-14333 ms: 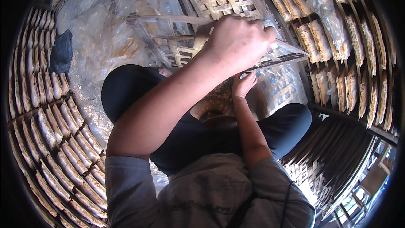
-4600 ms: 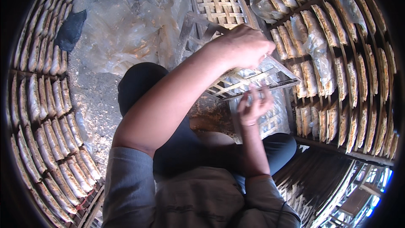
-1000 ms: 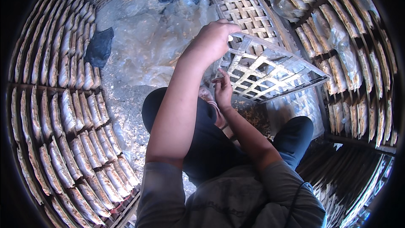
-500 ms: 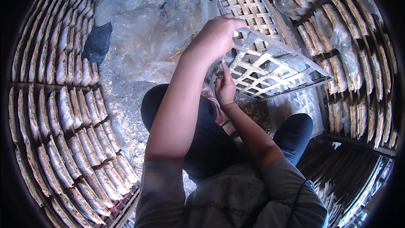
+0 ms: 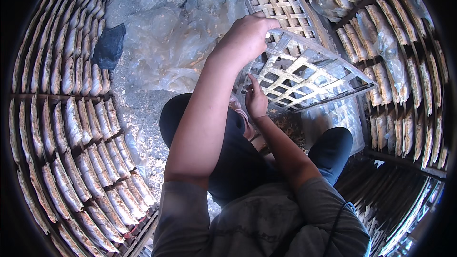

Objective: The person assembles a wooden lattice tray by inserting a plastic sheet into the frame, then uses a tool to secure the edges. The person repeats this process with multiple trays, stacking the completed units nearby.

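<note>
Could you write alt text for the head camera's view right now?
A seated person's left hand holds a tilted woven lattice tray; the right hand is by its left edge. Crumpled plastic lies ahead, between rows of pale slabs.

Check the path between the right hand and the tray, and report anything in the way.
Nothing visible stands between the right hand and the tray: it is right at the tray's left end, index finger extended; contact is unclear. The left hand holds the upper left corner.
</note>
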Available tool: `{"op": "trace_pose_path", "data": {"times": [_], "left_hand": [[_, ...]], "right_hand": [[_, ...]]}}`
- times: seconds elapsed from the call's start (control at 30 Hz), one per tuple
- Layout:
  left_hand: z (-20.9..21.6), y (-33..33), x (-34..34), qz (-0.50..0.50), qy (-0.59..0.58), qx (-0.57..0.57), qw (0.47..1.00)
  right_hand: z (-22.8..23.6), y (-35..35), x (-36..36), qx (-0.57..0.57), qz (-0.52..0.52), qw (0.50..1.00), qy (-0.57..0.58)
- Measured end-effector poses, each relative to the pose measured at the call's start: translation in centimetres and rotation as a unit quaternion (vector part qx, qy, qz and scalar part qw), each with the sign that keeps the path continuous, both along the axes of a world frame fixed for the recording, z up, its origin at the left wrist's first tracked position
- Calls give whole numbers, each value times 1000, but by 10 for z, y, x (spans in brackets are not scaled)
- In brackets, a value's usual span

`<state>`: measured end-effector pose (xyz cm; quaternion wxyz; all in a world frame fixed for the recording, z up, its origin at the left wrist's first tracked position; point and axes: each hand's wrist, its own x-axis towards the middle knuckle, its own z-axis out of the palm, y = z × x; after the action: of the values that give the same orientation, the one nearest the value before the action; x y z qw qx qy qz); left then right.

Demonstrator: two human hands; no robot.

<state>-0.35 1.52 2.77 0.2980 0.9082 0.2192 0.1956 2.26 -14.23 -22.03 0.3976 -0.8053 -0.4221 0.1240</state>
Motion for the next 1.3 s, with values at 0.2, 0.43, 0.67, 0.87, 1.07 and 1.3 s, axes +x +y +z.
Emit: {"op": "trace_pose_path", "data": {"times": [0.2, 0.43, 0.67, 0.87, 1.07, 1.3], "left_hand": [[-2, 2, 5, -1, -4, 0, 1000], [1, -1, 1, -15, -5, -9, 1000], [5, -5, 6, 1, 7, -12, 1000], [5, -4, 5, -4, 4, -13, 1000], [4, -3, 3, -2, 5, 1, 1000], [6, -4, 9, 3, 14, -1, 1000]], "right_hand": [[-18, -4, 5, -60, 23, 991, -119], [6, 0, -1, 20, 13, 995, -93], [-23, -4, -6, -71, 56, 995, -36], [-40, -20, 7, -171, 72, 982, -35], [-17, -10, 3, -37, 56, 997, -37], [-44, -10, 3, -17, 65, 998, -11]]}}
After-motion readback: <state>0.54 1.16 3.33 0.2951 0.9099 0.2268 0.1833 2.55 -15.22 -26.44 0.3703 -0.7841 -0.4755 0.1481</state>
